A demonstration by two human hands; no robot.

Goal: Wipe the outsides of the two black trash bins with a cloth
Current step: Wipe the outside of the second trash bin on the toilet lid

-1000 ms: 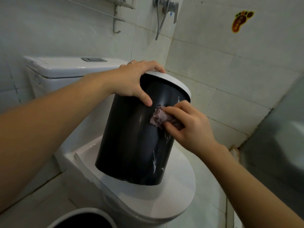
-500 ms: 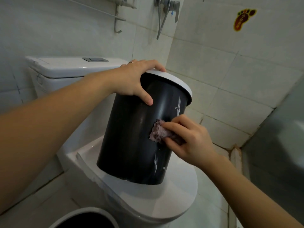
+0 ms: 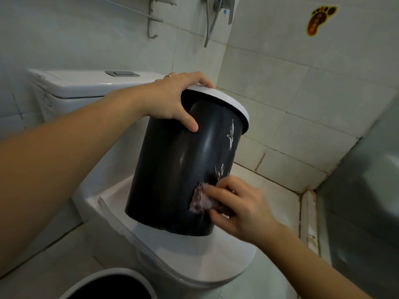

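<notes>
The round black plastic trash bin with a white rim ring (image 3: 177, 169) stands tilted on the closed white toilet seat lid (image 3: 194, 262), its base resting there and its top leaning toward the tiled corner. The left hand (image 3: 172, 98) grasps the bin's rim — fingers curled over the white ring, thumb pressed on the black wall below it. The right hand (image 3: 239, 203) pinches a small crumpled pinkish-purple cloth (image 3: 199, 201) and holds it against the bin's lower wall, near the base. Most of the cloth is hidden under the fingers. White marks run up the bin's wall above the cloth; whether they are print or scratches cannot be made out. A second black bin with a white rim (image 3: 112, 285) sits below the toilet lid, cut off by the bottom edge — only part of its mouth shows. Behind the bin is the white cistern (image 3: 86, 83); above it, a footprint-shaped sticker (image 3: 319, 20) on the wall tiles.
</notes>
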